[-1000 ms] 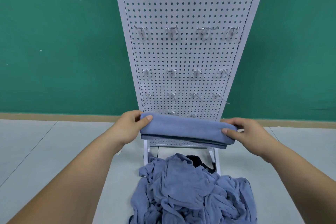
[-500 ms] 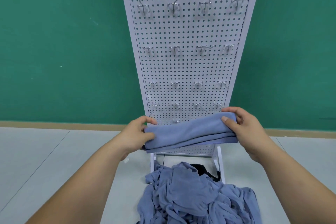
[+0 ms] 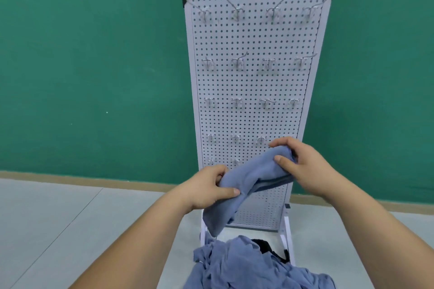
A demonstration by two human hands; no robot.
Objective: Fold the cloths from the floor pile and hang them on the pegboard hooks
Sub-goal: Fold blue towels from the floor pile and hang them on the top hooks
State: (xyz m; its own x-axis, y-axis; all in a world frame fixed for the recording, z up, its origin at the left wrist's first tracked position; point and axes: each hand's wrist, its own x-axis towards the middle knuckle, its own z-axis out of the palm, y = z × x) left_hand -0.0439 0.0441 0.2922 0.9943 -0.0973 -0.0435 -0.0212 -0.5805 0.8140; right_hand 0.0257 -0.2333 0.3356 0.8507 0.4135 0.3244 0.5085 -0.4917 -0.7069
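A second ago the cloth (image 3: 253, 178) was a level, flat-folded bar held between both hands. Now it slants: the right hand (image 3: 303, 166) has risen with its end toward the lower hooks (image 3: 260, 139), and the left hand (image 3: 206, 189) sits lower, with a loose tail drooping beneath it. The fold looks done and the hanging step begun, though the sagging end suggests the neat shape is slipping. Each hand grips the cloth, thumb across the front and fingers curled round behind. The cloth hangs in the air before the bottom right part of the pegboard (image 3: 253, 82), touching no hook that I can see. It is soft, matte blue fabric, thick at the layered edge. The board is stiff white perforated sheet with thin wire hooks, all bare. The pile (image 3: 246, 265) lies crumpled on the floor (image 3: 70, 230) at the board's foot.
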